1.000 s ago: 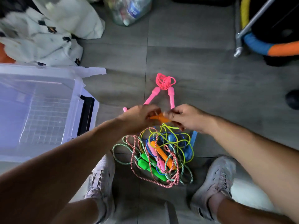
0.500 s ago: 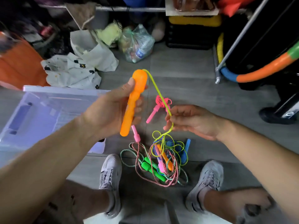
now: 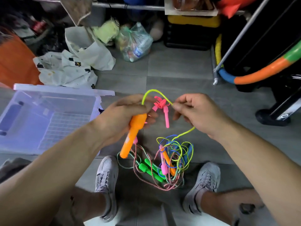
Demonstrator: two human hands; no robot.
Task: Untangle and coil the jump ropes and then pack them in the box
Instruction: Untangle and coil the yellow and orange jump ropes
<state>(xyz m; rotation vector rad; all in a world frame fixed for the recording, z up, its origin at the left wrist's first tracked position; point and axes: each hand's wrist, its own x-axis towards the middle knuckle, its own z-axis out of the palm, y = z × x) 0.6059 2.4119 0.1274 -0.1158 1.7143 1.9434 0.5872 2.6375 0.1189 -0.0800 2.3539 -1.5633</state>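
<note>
Head view: an orange handle point(image 3: 132, 136) is held tilted in the left hand point(image 3: 123, 116), the grip wrapped round its upper end and the lower end pointing down at the floor point(image 3: 179, 75). A yellow cord point(image 3: 153, 91) is looped up from that handle and pinched in the right hand point(image 3: 198, 115) — a narrow grip of thumb and fingertip. From there it trails down into the tangle of ropes point(image 3: 162, 163), which lies on the floor between two grey shoes point(image 3: 107, 173). A coiled pink rope point(image 3: 161, 105) is seen on the floor beyond the hands. The clear box point(image 3: 57, 88) sits open at the left — apart from the pile.
</note>
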